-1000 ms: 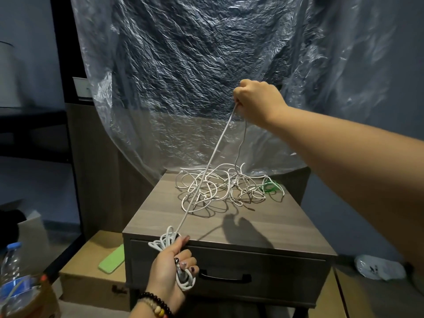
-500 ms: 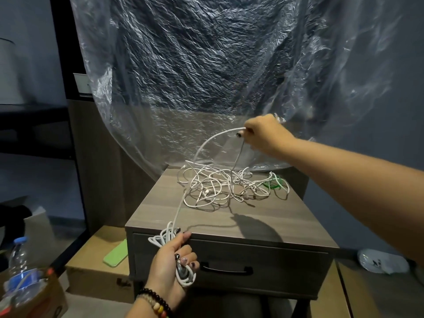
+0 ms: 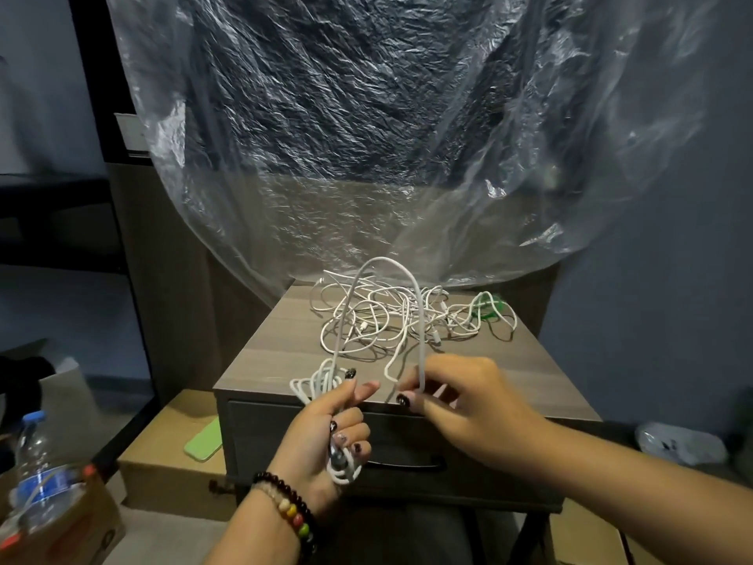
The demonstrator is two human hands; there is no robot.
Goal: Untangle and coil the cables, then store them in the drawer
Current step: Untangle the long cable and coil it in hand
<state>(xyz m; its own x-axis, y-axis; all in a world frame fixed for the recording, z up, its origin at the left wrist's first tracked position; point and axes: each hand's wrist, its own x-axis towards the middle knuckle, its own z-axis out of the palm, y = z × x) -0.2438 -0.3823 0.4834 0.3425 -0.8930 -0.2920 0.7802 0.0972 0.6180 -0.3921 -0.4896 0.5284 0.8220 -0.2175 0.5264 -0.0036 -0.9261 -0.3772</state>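
Cable (image 3: 383, 261) arches between hands; left (image 3: 326, 432) grips coil, right (image 3: 456, 401) apparently pinches strand.

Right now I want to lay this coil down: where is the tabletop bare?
Bare wood runs along the left edge of the tabletop and the front right corner. The tangle of cables crowds the back middle and right.

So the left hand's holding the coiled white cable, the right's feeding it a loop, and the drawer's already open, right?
Not quite: the head view shows the drawer closed. The left hand does hold the coiled white cable, and the right hand is bringing a loop over.
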